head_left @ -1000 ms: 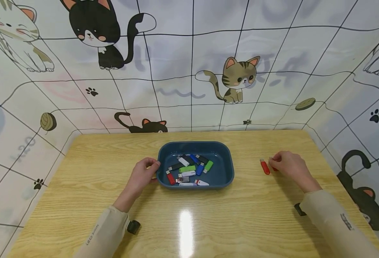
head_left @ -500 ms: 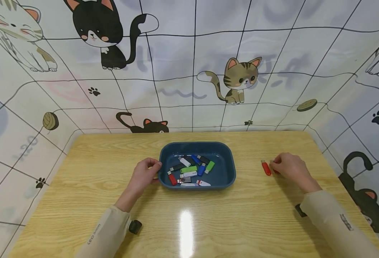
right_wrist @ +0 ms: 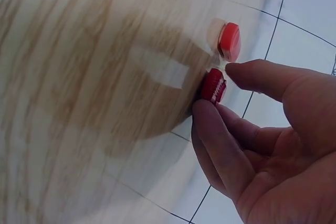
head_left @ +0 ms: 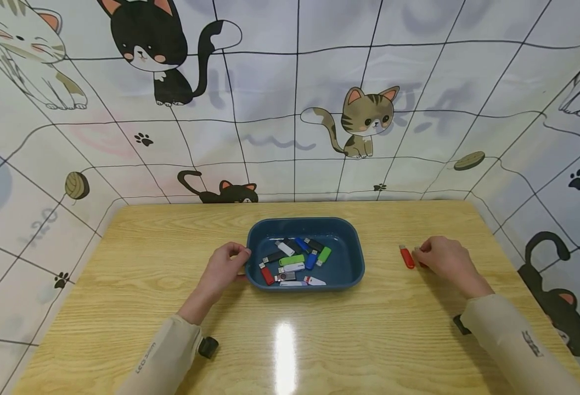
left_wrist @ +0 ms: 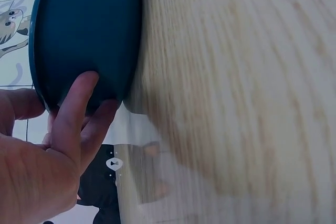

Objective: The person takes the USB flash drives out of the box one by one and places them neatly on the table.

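A dark blue tray (head_left: 355, 274) holds several USB sticks, among them a red one (head_left: 266, 274), green ones and white ones. My left hand (head_left: 219, 272) grips the tray's left end; in the left wrist view the thumb of that hand (left_wrist: 47, 156) is at the rim and the fingers lie against the outer wall of the tray (left_wrist: 86, 30). On the table to the right, my right hand (head_left: 448, 262) pinches a red stick (right_wrist: 213, 85) between thumb and fingers, partly hidden in the head view. Another red stick (head_left: 406, 257) lies just left of it.
The wooden table (head_left: 349, 334) meets a cat-patterned cloth (head_left: 270, 137) at its back and sides. A black wrist device (head_left: 208, 347) shows by the left sleeve, another (head_left: 461, 324) by the right sleeve.
The tray has slid slightly to the right together with my left hand. My right hand has stayed nearly in place at the red stick.
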A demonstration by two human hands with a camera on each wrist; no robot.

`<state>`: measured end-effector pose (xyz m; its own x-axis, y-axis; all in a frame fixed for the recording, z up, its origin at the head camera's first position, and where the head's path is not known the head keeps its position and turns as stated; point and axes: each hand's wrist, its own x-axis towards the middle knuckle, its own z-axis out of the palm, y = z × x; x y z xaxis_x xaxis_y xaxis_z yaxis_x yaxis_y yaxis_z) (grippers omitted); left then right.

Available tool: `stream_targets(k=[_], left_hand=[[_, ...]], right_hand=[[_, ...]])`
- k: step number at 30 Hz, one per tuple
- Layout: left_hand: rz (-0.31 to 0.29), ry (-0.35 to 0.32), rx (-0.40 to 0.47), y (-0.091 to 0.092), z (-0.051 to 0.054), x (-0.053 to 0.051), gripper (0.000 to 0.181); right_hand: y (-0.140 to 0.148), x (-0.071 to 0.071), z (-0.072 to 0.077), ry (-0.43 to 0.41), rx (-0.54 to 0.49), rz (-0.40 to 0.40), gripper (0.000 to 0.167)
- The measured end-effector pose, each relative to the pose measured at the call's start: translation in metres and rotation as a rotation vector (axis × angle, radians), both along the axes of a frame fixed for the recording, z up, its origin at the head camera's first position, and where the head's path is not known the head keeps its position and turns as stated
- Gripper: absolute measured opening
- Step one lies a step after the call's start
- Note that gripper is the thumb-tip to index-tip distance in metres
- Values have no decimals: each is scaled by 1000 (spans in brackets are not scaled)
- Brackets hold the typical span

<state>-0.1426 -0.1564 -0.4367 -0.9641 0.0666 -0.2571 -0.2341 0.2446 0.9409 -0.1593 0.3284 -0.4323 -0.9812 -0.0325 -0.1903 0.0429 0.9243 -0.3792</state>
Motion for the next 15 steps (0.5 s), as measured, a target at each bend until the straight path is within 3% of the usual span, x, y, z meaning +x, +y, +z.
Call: stream_targets(k=[4, 7, 11, 15], left_hand=[[-22, -26, 9, -3, 0, -1, 30], [-32, -37, 10, -4, -2, -3, 29], [-43, -47, 16, -5, -4, -4, 29], [-42, -49, 16, -4, -6, -3, 28]], right_hand=[[0, 2, 5, -1, 2, -37, 35], [0, 5, 14, 5, 3, -62, 41], [-2, 10, 30, 117, -20, -46, 51], [-15, 16, 47, 268, -69, -2, 44]])
